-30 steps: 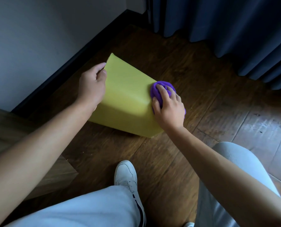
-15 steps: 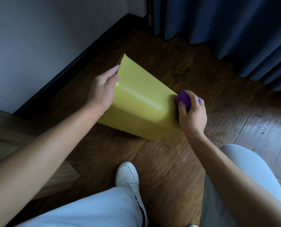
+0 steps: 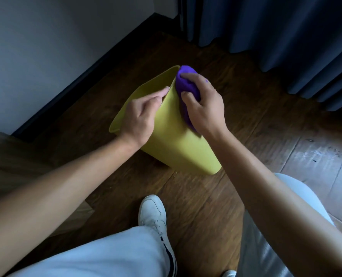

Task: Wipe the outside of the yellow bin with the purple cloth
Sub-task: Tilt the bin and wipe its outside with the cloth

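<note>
**Mia:** What is the biggest thing under the hands?

**Ben:** The dark brown wooden floor (image 3: 236, 120). Everything sits on it. Far past the hands hang long dark blue curtains (image 3: 276, 27). Past the left hand there is a pale grey wall (image 3: 46, 47) with a black strip along its bottom.

**Mia:** And what comes next?

**Ben:** The person's legs in light grey trousers (image 3: 106, 254), down below both arms. Then the yellow plastic bin (image 3: 178, 144). It is right between the two hands. It is tipped over, with its open top pointing away, toward the wall and curtains, and its closed bottom nearer the person. Its low end touches the floor.

**Mia:** What is the left hand doing?

**Ben:** The left hand (image 3: 140, 114) holds the bin at its rim. The fingers (image 3: 162, 92) go over the edge and seem to reach inside. The back of the hand lies on the outside.

**Mia:** And the right hand?

**Ben:** The right hand (image 3: 204, 104) has its fingers curled round the bunched-up purple cloth (image 3: 186, 84). It presses the cloth on the outside of the bin, up near the rim, just beside the left hand.

**Mia:** Anything small?

**Ben:** A white shoe with laces (image 3: 152, 214) stands on the floor below the bin, between the two arms. The tip of another white shoe (image 3: 229, 273) peeks in under the right arm.
</note>
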